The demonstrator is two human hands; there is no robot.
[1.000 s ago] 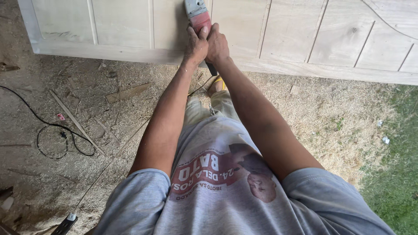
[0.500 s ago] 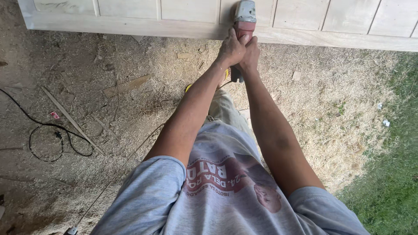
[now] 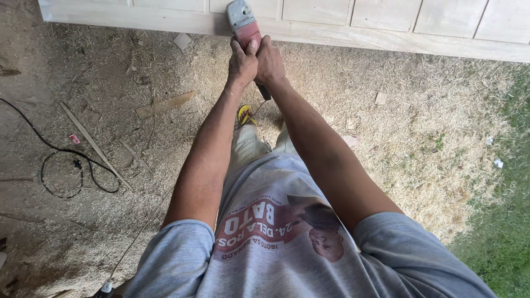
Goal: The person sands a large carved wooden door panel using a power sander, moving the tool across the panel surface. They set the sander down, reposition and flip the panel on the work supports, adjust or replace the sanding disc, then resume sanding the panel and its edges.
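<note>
**Both hands on power tool at panel edge**

With both arms stretched forward, the hands clamp the power tool (image 3: 244,25): red body, grey head, head resting on the lower rail of the pale wooden panel (image 3: 386,22). Left hand (image 3: 242,62) wraps the body from the left, thumb up along the red housing. Right hand (image 3: 270,63) is pressed against it from the right, fingers curled round the rear of the tool. Hands touch each other. A dark part of the tool sticks out below the right hand; can't tell what it is.

Panel runs across beyond the hands, framed sections visible, its near edge just past the fingertips.

Below the hands, between the forearms: a yellow sandal (image 3: 246,115) on the ground, light trousers above it.

Ground under the arms is covered in sawdust and shavings (image 3: 386,143). Left of the left arm: a flat wood offcut (image 3: 164,104), a thin wooden strip (image 3: 94,144) lying diagonally, and further out a black cable (image 3: 69,165) with a coiled loop. Small wood chips scattered right of the right arm. Grass (image 3: 497,232) well off to the right.
</note>
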